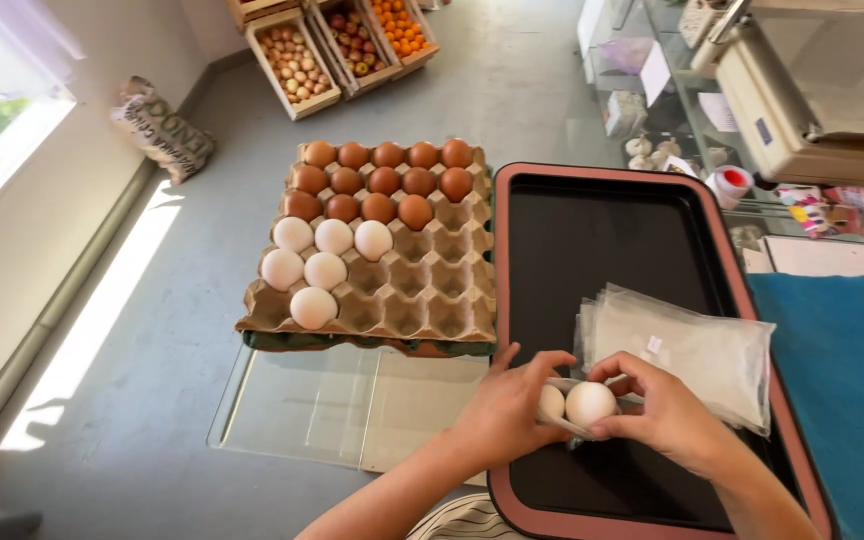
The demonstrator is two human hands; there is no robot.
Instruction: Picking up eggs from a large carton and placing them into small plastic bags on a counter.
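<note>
My left hand (508, 408) and my right hand (664, 408) meet over the near part of a black tray with a pink rim (518, 260). Together they hold a small clear plastic bag (564, 420) with two white eggs (589, 403) in it. My right hand cups the bigger-looking egg; my left grips the bag's left end. A stack of empty clear bags (692, 345) lies on the tray just beyond my right hand. To the left, a cardboard egg tray (422, 295) holds several brown eggs (382, 182) in the far rows and several white eggs (324, 268) on its left side.
The egg tray rests on a glass counter top (292, 410). A blue cloth (842, 380) lies right of the black tray. A scale (822, 90) and small items stand at the far right. On the floor are wooden crates of produce (337, 50) and a sack (162, 130).
</note>
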